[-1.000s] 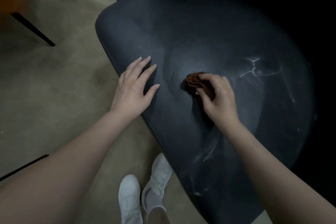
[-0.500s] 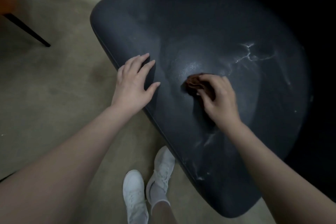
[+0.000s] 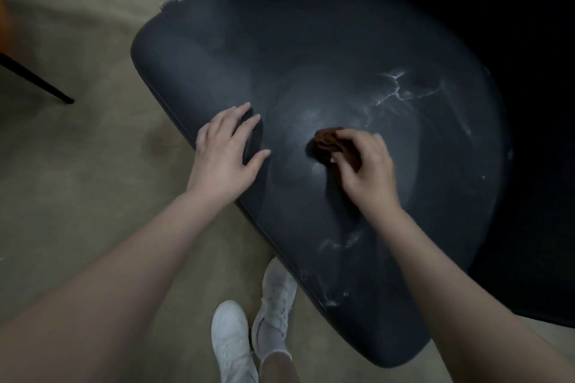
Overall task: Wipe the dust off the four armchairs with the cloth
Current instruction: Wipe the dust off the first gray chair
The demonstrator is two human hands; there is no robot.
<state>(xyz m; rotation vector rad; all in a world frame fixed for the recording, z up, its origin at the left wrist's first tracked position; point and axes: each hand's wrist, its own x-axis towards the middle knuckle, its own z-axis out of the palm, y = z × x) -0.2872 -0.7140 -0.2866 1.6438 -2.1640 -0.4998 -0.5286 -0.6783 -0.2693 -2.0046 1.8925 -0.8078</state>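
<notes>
Dust (image 3: 334,297) still marks the near edge of the dark grey padded armchair seat (image 3: 311,50), where the left hand (image 3: 225,154) stays flat and open, while the right hand (image 3: 364,171) keeps gripping the bunched brown cloth (image 3: 325,144) on the same middle spot, so the white streaks (image 3: 393,88) farther back still need wiping.

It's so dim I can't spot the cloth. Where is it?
Head view, just right of centre: the cloth is bunched in the right hand against the dark armchair.
</notes>
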